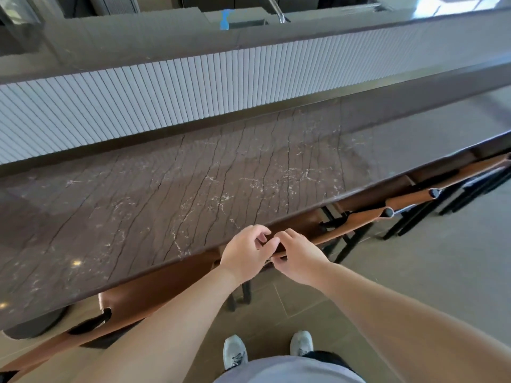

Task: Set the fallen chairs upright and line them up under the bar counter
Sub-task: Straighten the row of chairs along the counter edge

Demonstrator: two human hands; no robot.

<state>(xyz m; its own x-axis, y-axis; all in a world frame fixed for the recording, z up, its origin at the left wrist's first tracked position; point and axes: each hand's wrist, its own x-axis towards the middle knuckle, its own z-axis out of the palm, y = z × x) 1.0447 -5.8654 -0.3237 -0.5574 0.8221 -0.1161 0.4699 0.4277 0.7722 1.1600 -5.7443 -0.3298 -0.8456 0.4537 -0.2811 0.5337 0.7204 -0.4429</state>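
Along the front of a long bar counter [171,194] of dark brown stone with pale veins and a glossy top, backed by a raised ledge faced in ribbed white panelling [154,106]. Beyond the ledge, a sink area with a metal tap [278,11] and a blue object [225,20], too blurred to identify. Underfoot, grey-brown floor tiles [414,258] and two pale sneakers [234,352]. No readable writing or labels anywhere. Tucked under the counter edge, a row of tan leather chairs with black frames, all standing: one [154,294] to the left, one [343,225] just right of centre, further ones [442,186] toward the far right, seats and legs mostly hidden by the counter. Left hand [246,255] and right hand [297,258] close together at the counter's edge, fingers curled over the top of a chair back; whether gripping it or merely touching, cannot tell.
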